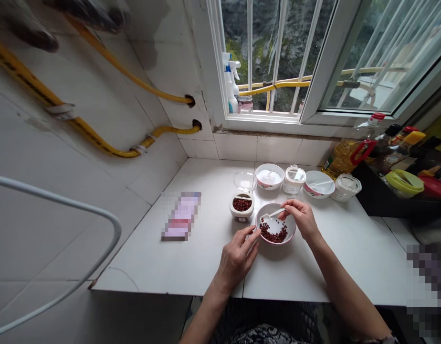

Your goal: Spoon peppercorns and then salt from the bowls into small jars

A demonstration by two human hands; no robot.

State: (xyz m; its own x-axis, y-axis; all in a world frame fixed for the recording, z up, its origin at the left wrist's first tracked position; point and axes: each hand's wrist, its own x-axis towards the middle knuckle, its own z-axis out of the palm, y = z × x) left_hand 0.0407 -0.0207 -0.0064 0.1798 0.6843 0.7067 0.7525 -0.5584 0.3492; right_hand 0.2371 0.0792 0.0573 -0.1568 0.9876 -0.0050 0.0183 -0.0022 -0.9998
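A white bowl with a pink rim [293, 228] sits on the counter, holding a scatter of small dark-red peppercorns [277, 237]. My right hand [302, 220] is closed in a pinch on the handle of a small white spoon [266, 217], whose head lies over the bowl's left part. At the bowl's left rim is my left hand [240, 253], its fingers apart and fingertips at the edge. Just behind it stands an open clear jar with a white rim [242, 216], filled with the same dark-red peppercorns; its clear lid [245, 180] is flipped back.
Along the back are a bowl of white powder [269, 185], a white-lidded jar [295, 185], a bowl with a white spoon [318, 192] and another jar [346, 193]. An oil bottle [345, 152] and other bottles stand right. A blurred pink item [181, 217] lies left.
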